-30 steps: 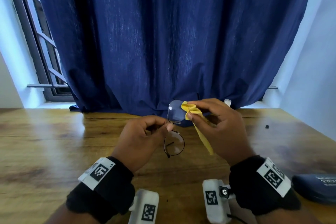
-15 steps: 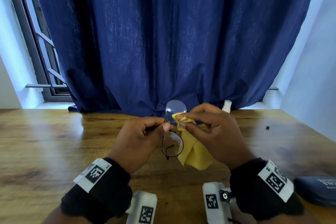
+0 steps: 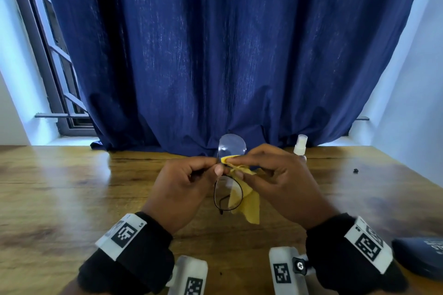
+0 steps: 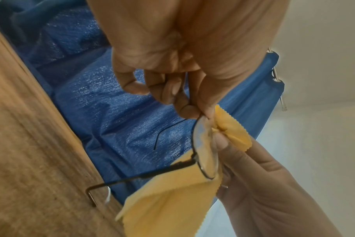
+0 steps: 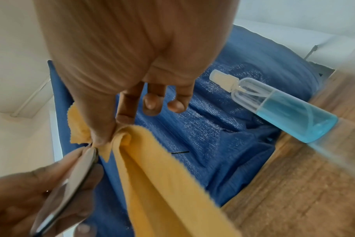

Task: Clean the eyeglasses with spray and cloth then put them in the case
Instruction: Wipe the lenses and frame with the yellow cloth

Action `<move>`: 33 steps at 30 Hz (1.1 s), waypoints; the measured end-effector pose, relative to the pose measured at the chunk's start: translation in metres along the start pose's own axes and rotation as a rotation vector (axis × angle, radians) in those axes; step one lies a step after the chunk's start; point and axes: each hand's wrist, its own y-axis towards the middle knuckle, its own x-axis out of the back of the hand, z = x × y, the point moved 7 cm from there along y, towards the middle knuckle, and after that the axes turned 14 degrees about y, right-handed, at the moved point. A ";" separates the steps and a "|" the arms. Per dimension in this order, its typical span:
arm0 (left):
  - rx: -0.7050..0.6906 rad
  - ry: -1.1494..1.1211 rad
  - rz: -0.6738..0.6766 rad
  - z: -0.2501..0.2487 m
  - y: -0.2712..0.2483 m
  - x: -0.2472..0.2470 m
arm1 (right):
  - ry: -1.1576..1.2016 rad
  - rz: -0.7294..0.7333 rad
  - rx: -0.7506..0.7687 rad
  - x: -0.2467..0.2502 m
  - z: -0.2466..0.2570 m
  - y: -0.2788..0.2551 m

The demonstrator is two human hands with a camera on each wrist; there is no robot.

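Observation:
Thin black-framed eyeglasses (image 3: 228, 195) are held upright above the wooden table (image 3: 72, 199), one lens above the other. My left hand (image 3: 215, 166) pinches the frame at the bridge between thumb and forefinger; the left wrist view shows the glasses (image 4: 205, 154) with both temples unfolded. My right hand (image 3: 239, 170) pinches a yellow cloth (image 3: 248, 203) against the frame near the bridge, and the rest hangs behind the lower lens. A clear spray bottle (image 3: 299, 148) with blue liquid (image 5: 294, 118) stands behind my right hand. The dark blue case (image 3: 422, 258) lies at the right edge.
A dark blue curtain (image 3: 227, 55) hangs along the table's far edge, with a barred window (image 3: 55, 67) at the left. A small dark speck (image 3: 355, 170) sits on the table at the far right. Bare wood extends to the left.
My right hand has slid the cloth down from the upper lens to the bridge. The cloth has unfurled and hangs wider. The spray bottle shows more behind my right hand.

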 end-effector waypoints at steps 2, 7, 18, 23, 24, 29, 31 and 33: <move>-0.009 -0.011 0.007 -0.002 0.000 -0.001 | -0.002 -0.076 0.020 0.007 0.000 0.001; 0.001 -0.037 -0.002 0.000 0.000 0.001 | 0.007 -0.017 0.005 0.001 0.002 0.001; -0.002 0.043 -0.020 0.001 0.000 0.002 | -0.041 0.105 -0.015 -0.003 -0.010 0.001; 0.028 0.068 -0.007 0.003 -0.001 -0.001 | -0.169 -0.003 0.015 0.014 -0.010 0.005; 0.028 0.076 -0.007 0.004 -0.001 -0.001 | -0.184 0.034 0.021 0.010 -0.009 0.004; 0.037 0.082 -0.005 0.005 -0.001 -0.002 | -0.177 -0.031 0.037 0.019 -0.012 0.003; 0.017 0.094 0.000 0.002 -0.002 -0.004 | -0.215 -0.038 0.038 0.018 -0.010 0.004; 0.000 0.102 -0.010 0.001 -0.002 -0.004 | -0.222 0.012 0.032 0.011 -0.010 0.003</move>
